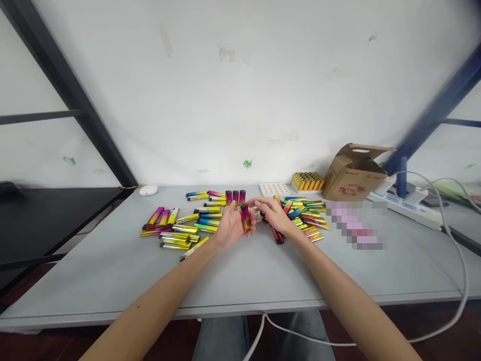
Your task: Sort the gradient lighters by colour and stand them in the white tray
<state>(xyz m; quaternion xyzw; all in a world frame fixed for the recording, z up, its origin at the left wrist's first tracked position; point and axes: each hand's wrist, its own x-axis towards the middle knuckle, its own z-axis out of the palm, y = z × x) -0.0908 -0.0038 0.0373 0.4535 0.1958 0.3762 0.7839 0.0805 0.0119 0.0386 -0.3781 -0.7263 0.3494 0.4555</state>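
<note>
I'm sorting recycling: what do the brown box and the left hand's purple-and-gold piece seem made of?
Brown box: probably cardboard, matt, given its folded flap and cut slot.
Purple-and-gold piece: perhaps plastic with a shiny metallic finish, judging by its glints; core unclear.

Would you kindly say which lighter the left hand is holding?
The purple and gold lighter in the left hand, in front of three similar standing lighters.

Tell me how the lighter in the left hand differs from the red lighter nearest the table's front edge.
The held lighter is purple and gold; the red lighter is mainly red. The held lighter is nearly upright in the left hand; the red lighter lies on the table. Both have a black end.
</note>
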